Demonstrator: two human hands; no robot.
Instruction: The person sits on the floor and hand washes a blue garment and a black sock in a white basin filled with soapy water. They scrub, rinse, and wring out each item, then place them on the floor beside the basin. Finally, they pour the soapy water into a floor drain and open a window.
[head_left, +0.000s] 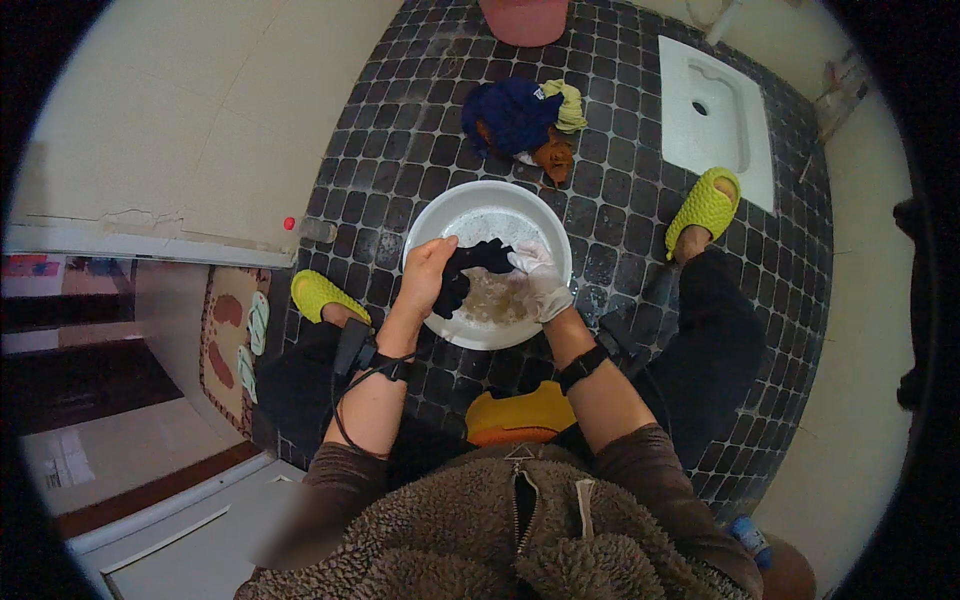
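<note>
A dark cloth hangs between the person's two hands over a white basin that stands on the dark tiled floor. The basin holds soapy, cloudy water, and the lower end of the cloth droops toward the near left part of it. The left hand is curled shut around the left part of the cloth, fingers folded over it. The right hand, covered in white suds, is closed on the cloth's right end, its fingers bunched against the fabric. The two hands are close together, with the cloth stretched between them above the water.

Both forearms come up from the lower edge, each with a black band at the wrist; a black cable runs from the left one. The person squats, wearing a brown fleece jacket and yellow-green slippers, one left of the basin and one to its right. A yellow and orange stool shows under the body, just near the basin's near rim.

Beyond the basin lies a pile of clothes in blue, orange and pale yellow. Farther off stands a pink bucket, and a white squat toilet is set into the floor at the far right.
</note>
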